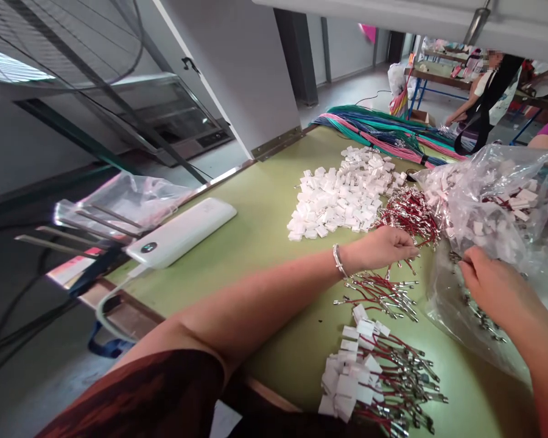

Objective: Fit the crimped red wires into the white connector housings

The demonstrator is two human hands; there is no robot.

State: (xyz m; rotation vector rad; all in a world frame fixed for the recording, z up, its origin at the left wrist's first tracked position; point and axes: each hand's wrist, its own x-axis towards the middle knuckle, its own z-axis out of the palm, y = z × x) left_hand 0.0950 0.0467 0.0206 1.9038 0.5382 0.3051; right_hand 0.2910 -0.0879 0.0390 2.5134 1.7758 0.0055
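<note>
My left hand (386, 248), a bracelet at its wrist, is closed in a pinch at the near edge of a tangled heap of short red wires (408, 210) with metal terminals. Whatever lies between its fingertips is too small to make out. Below it, a looser bunch of red wires (383, 295) rests on the table. My right hand (495, 283) is closed, its fingers curled and partly hidden, over the clear plastic bag (452, 304). Metal terminals (484, 316) show beside and under this hand. White plastic connectors (338, 198) lie piled beyond my left hand.
Nearest me are white connectors with red wires attached (360, 377). A white power bank (185, 234) with a cable lies at the table's left edge. Long bundled cables (383, 131) run along the back. The plastic bag holds more connectors. A fan guard (64, 42) stands left; another person (479, 91) sits behind.
</note>
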